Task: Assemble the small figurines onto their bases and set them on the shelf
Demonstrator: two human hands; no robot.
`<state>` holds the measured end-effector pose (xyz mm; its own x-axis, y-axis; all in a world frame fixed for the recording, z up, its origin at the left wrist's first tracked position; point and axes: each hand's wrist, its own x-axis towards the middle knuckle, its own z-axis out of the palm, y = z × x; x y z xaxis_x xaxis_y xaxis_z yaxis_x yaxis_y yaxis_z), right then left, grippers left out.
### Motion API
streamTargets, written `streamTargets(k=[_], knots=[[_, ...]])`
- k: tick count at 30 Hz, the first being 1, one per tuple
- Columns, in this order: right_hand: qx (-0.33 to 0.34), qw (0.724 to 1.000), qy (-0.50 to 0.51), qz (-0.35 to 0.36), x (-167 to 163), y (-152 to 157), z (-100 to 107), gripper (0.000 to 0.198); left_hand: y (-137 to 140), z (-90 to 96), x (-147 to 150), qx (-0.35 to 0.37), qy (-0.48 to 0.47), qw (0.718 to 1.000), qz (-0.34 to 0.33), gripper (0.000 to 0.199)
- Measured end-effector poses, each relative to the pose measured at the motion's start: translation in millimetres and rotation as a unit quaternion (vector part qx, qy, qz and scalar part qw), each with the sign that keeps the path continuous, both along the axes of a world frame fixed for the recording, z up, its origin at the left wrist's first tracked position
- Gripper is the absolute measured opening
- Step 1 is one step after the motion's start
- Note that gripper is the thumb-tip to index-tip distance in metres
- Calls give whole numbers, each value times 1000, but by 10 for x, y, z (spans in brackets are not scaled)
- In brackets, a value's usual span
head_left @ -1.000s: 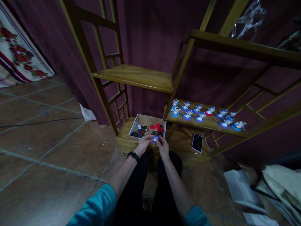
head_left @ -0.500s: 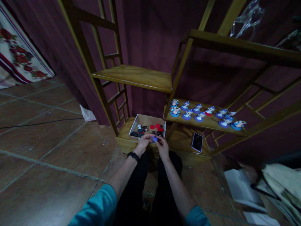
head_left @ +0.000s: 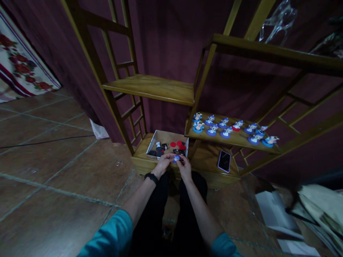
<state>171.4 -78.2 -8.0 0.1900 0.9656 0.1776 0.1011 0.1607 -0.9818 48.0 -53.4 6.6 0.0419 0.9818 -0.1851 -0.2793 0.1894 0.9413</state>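
Observation:
Both my hands are closed around a small purple-and-white figurine (head_left: pixel 176 159), held just in front of the box. My left hand (head_left: pixel 164 162) pinches its left side, and my right hand (head_left: pixel 185 167) grips it from the right. The fingers hide part of it. Right behind the hands, an open cardboard box (head_left: pixel 167 135) on the low shelf holds red discs (head_left: pixel 173 144), black discs (head_left: pixel 152 152) and several small dark and white figures. On the raised shelf to the right, several figurines (head_left: pixel 226 132) stand in two rows on purple, blue and red round bases.
A phone (head_left: pixel 224 161) lies on the lower shelf, right of the box. The wooden shelf unit (head_left: pixel 152 87) has uprights and lattice on both sides. White boxes (head_left: pixel 278 210) and a pale bag (head_left: pixel 321 205) sit on the floor at the right. A cable (head_left: pixel 48 142) runs across the tiles at the left.
The figurine has been turned between my fingers, so more of its white part faces me. Both hands stay in nearly the same place, and the view has shifted slightly.

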Motion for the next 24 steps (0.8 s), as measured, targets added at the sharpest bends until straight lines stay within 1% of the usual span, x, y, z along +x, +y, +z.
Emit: streamTargets(k=[3, 8, 12, 17, 24], knots=[[-1, 1000, -7, -23, 8, 8, 10, 29, -5, 12, 0, -26, -4, 1000, -9, 18], [-10, 999, -16, -41, 24, 8, 56, 29, -27, 75, -21, -64, -21, 997, -37, 24], [-24, 999, -18, -44, 25, 3, 61, 32, -42, 98, -25, -74, -44, 996, -37, 25], [-27, 999, 10, -31, 11, -17, 55, 33, -39, 88, -11, -66, -69, 995, -1, 20], [-27, 998, 48, 8, -17, -11, 34, 32, -28, 106, -19, -76, -95, 993, 0, 18]])
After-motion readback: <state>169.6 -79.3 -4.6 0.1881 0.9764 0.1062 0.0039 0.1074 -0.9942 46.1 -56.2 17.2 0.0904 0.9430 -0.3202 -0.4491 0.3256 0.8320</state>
